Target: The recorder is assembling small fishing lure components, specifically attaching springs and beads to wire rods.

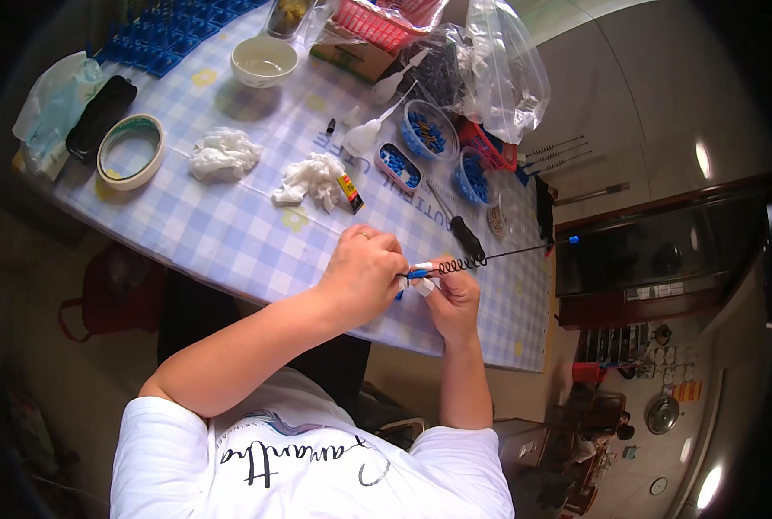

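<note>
Black coiled rod (462,265) with a blue tip (574,240) is held between both hands above the near edge of the bench (204,212), which wears a blue-and-white checked cloth. The left hand (362,266) has its fingers pinched at the rod's inner end, where a small blue piece (418,273) shows; the right hand (455,301) supports the rod beside the coil, its fingers curled around it, and white coverings (425,287) sit on some fingertips. From the coil, the straight part of the rod extends rightward to the tip. Just beyond the right hand lies a black-handled screwdriver (466,236). Farther back stand an oval pink tin (379,161) and two round tubs, all containing small blue parts, with two white squeeze bottles near them. Left of these, a black, yellow and red packet (350,193) touches a crumpled white tissue (306,180); a second tissue, a tape roll (132,182) and a white bowl (265,76) sit well apart from the hands.
</note>
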`<control>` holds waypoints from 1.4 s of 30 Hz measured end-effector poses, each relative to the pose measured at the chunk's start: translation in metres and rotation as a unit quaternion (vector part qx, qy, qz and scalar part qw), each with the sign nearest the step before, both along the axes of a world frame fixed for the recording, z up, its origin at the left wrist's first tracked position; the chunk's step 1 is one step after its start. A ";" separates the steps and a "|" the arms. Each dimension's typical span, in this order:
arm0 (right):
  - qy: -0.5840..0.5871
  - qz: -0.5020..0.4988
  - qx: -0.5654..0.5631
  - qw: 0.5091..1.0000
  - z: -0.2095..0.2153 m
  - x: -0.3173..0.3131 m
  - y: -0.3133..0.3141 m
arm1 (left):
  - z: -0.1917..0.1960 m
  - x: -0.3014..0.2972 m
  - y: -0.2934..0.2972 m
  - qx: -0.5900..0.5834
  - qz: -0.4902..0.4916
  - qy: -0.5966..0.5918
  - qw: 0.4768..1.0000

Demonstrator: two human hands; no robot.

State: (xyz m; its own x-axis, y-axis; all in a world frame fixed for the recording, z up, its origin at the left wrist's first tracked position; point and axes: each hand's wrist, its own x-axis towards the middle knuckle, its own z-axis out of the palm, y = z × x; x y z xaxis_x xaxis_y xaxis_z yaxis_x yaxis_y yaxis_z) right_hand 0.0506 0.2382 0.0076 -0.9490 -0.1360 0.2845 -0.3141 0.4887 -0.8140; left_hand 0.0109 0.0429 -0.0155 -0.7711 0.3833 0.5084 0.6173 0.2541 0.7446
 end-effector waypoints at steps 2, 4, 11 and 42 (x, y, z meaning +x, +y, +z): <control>0.008 0.000 0.001 1.000 0.000 -0.001 0.001 | 0.000 0.000 0.000 -0.002 0.003 0.002 1.000; 0.015 0.005 0.041 0.999 0.003 0.000 0.002 | -0.001 0.000 0.000 0.001 0.008 0.003 1.000; 0.005 0.000 -0.004 1.000 0.017 -0.002 -0.003 | 0.004 0.000 -0.001 -0.018 -0.004 -0.001 1.000; -0.011 0.042 -0.060 0.997 -0.003 -0.002 0.011 | 0.002 0.001 0.004 -0.021 0.020 0.027 0.999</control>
State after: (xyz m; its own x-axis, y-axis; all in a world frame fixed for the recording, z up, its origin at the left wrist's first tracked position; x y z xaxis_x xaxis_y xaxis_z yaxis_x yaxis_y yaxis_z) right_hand 0.0487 0.2489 0.0047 -0.9417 -0.1812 0.2836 -0.3319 0.3608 -0.8716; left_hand 0.0124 0.0466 -0.0135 -0.7585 0.3744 0.5334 0.6444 0.3093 0.6993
